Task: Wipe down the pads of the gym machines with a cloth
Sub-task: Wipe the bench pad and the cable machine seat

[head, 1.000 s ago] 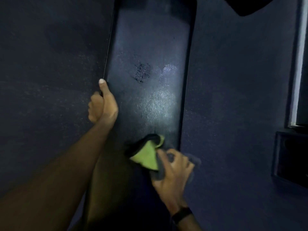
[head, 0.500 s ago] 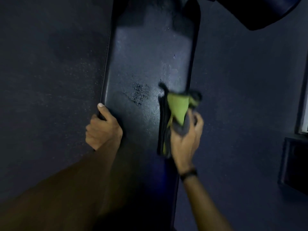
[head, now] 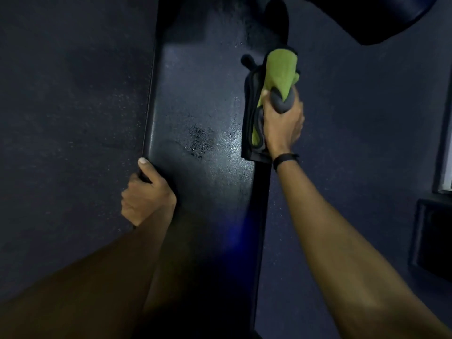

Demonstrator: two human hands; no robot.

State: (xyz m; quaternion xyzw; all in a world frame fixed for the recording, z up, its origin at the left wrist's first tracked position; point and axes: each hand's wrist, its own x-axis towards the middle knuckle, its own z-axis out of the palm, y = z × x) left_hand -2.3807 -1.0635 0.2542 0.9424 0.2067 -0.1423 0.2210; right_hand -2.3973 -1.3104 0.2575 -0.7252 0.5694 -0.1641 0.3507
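Note:
A long black bench pad (head: 205, 99) runs up the middle of the view, with a scuffed patch near its centre. My left hand (head: 146, 194) grips the pad's left edge, thumb pointing up along the rim. My right hand (head: 281, 121) holds a bunched green and grey cloth (head: 278, 72) against the pad's right edge, in its upper half. Part of the cloth hangs down the pad's side below my hand. A black band sits on my right wrist.
Dark speckled rubber floor (head: 73, 106) lies on both sides of the pad. Another dark pad (head: 381, 18) juts in at the top right. A dark box-like machine part (head: 435, 236) and a pale upright strip (head: 447, 133) stand at the right edge.
My right hand has swept the cloth from the pad's near end up along the right edge to the upper part. My left hand keeps its grip on the left edge.

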